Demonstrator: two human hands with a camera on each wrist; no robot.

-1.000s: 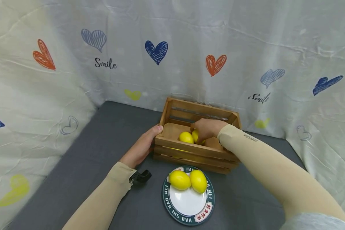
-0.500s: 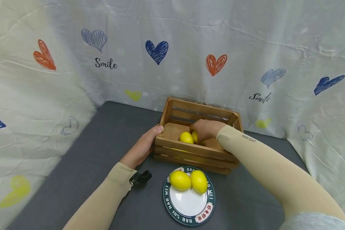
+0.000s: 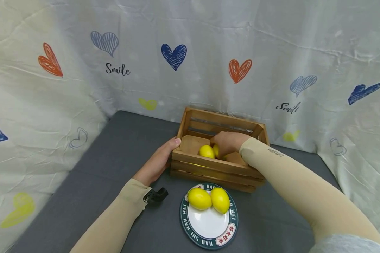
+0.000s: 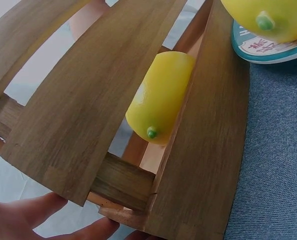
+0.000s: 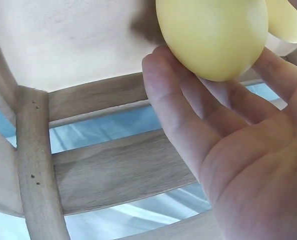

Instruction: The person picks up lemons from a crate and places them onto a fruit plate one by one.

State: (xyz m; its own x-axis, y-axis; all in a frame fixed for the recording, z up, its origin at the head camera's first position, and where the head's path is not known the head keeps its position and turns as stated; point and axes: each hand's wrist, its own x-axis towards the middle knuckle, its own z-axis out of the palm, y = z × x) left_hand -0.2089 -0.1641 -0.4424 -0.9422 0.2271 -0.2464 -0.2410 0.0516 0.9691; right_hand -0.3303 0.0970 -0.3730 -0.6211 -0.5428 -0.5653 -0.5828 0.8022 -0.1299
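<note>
A slatted wooden crate (image 3: 218, 168) stands at the back of the table. My left hand (image 3: 156, 161) holds its left end, thumb over the top rim and fingers along the outside. Inside the crate, my right hand (image 3: 230, 141) grips a lemon (image 5: 213, 37), fingers against its side in the right wrist view. Beside that one lies another lemon (image 3: 207, 151), and a lemon (image 4: 161, 97) shows between the slats in the left wrist view. In front, a green-rimmed white plate (image 3: 187, 228) carries two lemons, the left one (image 3: 199, 199) and the right one (image 3: 220, 200).
A dark grey cloth (image 3: 98, 168) covers the table. Behind and at both sides hangs a pale curtain (image 3: 206, 28) printed with hearts, close to the crate's back. My left wrist bears a black strap (image 3: 157, 194) near the plate.
The view has shifted very slightly. Both hands keep their places on the crate and in it, and the lemons lie as before.
</note>
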